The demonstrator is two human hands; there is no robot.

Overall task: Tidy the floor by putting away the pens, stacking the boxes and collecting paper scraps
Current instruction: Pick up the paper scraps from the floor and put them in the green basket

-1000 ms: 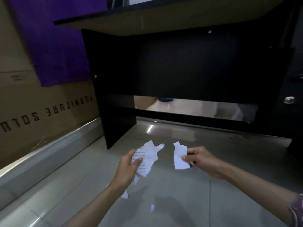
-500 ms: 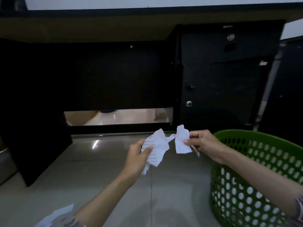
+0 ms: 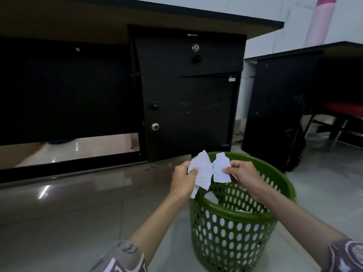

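Scraps upright, long axes vertical: left hand (image 3: 183,179) pinching lined scrap (image 3: 202,171), right hand (image 3: 242,174) pinching blank scrap (image 3: 221,169).

Dim indoor light, glare streaks on the glossy floor (image 3: 59,193), wide-angle bending at edges, slightly soft.

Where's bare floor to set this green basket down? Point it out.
Bare tile lies left of the green basket, between it and the black desk's bottom rail, and right of it toward the second desk. It is crowded over the rim, where the left hand and right hand hold paper scraps.
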